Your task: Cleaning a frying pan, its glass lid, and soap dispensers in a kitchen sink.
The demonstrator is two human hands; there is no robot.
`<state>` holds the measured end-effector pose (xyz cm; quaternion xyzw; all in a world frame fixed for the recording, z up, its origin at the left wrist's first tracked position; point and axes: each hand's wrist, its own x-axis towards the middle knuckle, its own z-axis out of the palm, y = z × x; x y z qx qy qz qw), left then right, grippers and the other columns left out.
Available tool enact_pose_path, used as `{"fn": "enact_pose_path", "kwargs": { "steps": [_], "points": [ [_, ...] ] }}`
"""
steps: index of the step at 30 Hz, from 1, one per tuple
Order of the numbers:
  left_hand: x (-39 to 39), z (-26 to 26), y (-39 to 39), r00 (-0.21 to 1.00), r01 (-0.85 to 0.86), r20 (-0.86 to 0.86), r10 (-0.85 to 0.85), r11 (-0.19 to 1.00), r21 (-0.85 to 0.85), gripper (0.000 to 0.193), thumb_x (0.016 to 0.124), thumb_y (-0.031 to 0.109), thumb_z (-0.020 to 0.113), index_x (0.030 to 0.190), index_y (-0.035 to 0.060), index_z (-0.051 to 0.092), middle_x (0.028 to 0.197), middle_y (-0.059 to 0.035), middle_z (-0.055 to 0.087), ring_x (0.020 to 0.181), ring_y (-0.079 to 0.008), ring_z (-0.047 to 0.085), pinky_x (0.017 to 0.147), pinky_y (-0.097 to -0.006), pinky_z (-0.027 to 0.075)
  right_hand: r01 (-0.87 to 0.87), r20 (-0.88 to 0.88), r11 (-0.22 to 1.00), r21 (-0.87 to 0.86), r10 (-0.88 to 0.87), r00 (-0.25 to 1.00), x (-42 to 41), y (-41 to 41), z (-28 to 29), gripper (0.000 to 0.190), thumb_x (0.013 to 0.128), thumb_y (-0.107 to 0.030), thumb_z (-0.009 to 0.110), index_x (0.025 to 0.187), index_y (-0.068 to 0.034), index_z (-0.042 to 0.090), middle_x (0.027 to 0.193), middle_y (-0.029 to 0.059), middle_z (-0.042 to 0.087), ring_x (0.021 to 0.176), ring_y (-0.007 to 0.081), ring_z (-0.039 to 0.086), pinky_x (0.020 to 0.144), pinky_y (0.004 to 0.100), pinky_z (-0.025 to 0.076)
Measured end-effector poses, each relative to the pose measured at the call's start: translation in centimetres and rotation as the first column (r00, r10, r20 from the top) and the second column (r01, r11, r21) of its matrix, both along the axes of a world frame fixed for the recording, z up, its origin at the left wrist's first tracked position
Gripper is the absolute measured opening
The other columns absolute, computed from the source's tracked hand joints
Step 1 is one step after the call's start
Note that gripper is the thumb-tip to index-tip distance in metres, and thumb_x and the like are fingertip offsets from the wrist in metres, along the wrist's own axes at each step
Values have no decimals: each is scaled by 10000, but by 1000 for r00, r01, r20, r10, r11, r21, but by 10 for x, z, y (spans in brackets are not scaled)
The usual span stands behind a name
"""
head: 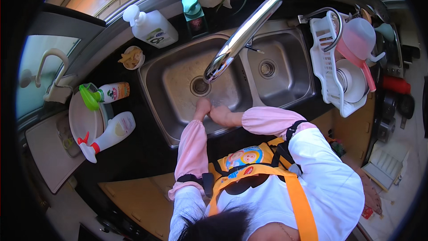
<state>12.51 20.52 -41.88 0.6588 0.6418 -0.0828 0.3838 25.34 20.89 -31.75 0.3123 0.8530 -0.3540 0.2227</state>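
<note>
My left hand and my right hand are close together, touching or nearly so, over the front part of the larger basin of a stainless steel double sink. Both wrists come out of pink sleeve covers. The fingers are too bunched and small to make out, and no held object shows. Beyond my left hand is the round drain strainer. A chrome faucet reaches over the basin, its spout end just past my hands. The smaller basin lies to the right.
A white pump bottle and a teal-capped bottle stand behind the sink. A small tub and two spray bottles are on the left. At right, a white dish rack holds plates and a pink dipper.
</note>
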Motion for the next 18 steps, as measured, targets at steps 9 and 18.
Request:
{"fn": "enact_pose_path", "kwargs": {
  "steps": [9, 18],
  "points": [
    [2, -35, -19, 998, 50, -38, -52, 998, -48, 360, 832, 323, 574, 969, 8, 682, 884, -222, 670, 821, -378, 653, 703, -444, 519, 80, -42, 997, 14, -80, 996, 3, -7, -60, 229, 830, -150, 550, 1012, -27, 617, 934, 138, 666, 838, 293, 679, 657, 422, 544],
    [-17, 103, -25, 60, -624, 445, 893, 382, -682, 341, 871, 250, 671, 1124, 78, 521, 1110, -57, 591, 811, -177, 651, 681, -265, 547, 233, -411, 963, 133, -160, 897, 42, 37, 38, 303, 940, -311, 480, 1006, -28, 564, 794, 171, 638, 725, 340, 645, 626, 426, 503]
  ]
}}
